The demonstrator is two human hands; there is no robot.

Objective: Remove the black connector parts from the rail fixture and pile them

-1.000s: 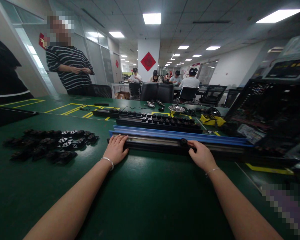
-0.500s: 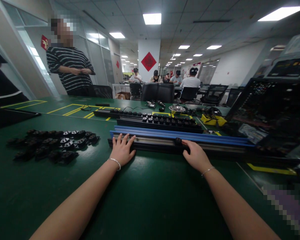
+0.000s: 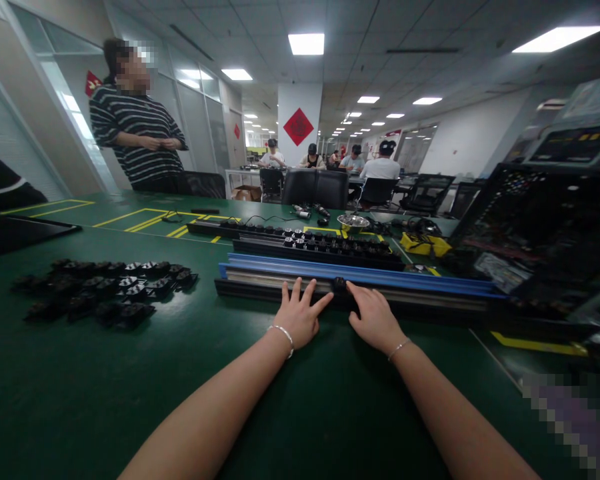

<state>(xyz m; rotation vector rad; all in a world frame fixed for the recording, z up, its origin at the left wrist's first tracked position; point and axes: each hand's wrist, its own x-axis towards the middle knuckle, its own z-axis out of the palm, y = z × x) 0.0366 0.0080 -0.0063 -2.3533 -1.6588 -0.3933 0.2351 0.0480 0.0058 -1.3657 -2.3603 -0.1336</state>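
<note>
A long black rail (image 3: 260, 291) with a pale metal channel lies across the green table, directly in front of a blue rail (image 3: 280, 261). On the black rail sits a small black block (image 3: 339, 285). My left hand (image 3: 299, 312) is open, its fingers spread over the rail's front edge just left of the block. My right hand (image 3: 379, 321) is open too, with its index fingertip at the block's right side and the thumb low beside the rail. Neither hand is wrapped around anything.
Several similar black pieces (image 3: 95, 287) lie in rows at the left. Further back are rails carrying black pieces (image 3: 325, 245), a metal bowl (image 3: 353, 221) and a yellow tray (image 3: 425, 245). Dark equipment (image 3: 540, 220) stands at the right. A person in a striped shirt (image 3: 135, 137) stands across the table.
The black block has moved left along the rail, with my right hand beside it. My left hand has shifted right, from the rail's left end to near the block.
</note>
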